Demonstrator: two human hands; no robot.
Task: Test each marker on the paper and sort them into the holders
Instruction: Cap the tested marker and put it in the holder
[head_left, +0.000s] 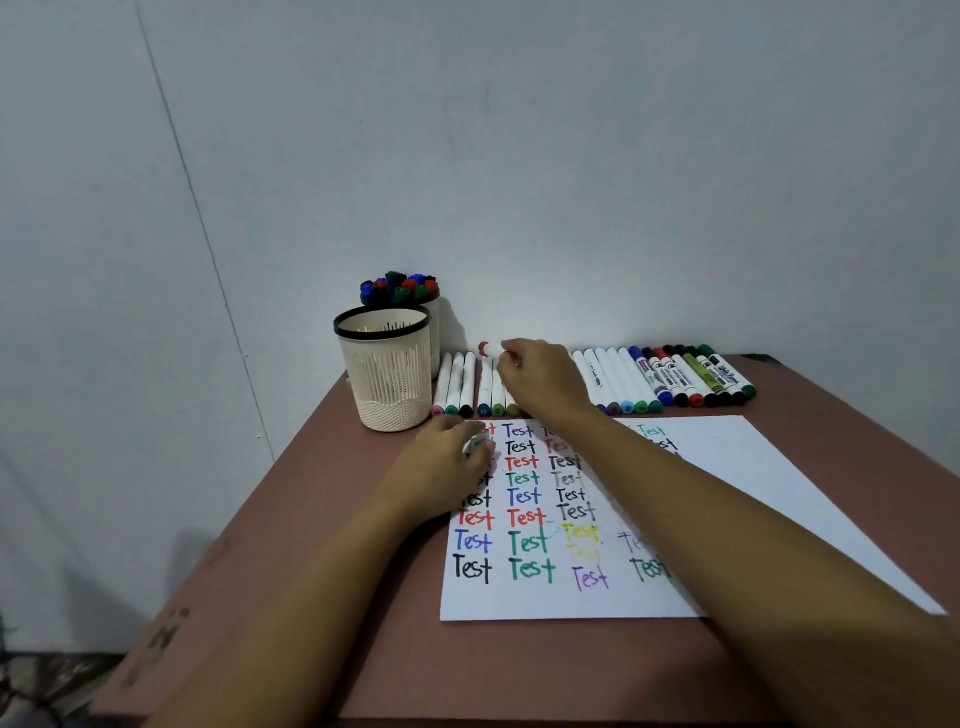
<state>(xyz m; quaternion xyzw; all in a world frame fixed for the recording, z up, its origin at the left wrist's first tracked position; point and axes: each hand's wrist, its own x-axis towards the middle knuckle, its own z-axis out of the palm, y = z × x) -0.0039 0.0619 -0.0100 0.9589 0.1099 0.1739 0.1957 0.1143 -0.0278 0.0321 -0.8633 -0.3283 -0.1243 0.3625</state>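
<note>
Marker (491, 349), red-capped, is sitting at frame centre, just above the row of markers (649, 379) along the worktop's (363, 571) far edge. The right hand (540, 379) is pinching its white barrel near the cap, arm stretching forward over the paper (727, 467). Judged light, rigid, smooth and prone to rolling; mid-barrel is offering the surest hold. The left hand (441, 467) is resting on the paper's upper left corner, fingers curling round a greyish item (475, 446), too blurred to name.

I count two cream holders, the front holder (384, 374) and the rear holder (435, 332), whose capped markers (400, 288) are too bunched to number, and one sheet of paper (753, 467). My right hand (535, 374) holds one red-capped marker (491, 349), and my left hand (441, 467) holds one small grey-green piece (475, 446). The row shows six slim markers (457, 382) left of my right hand and about a dozen mixed markers (623, 374) right of it.
</note>
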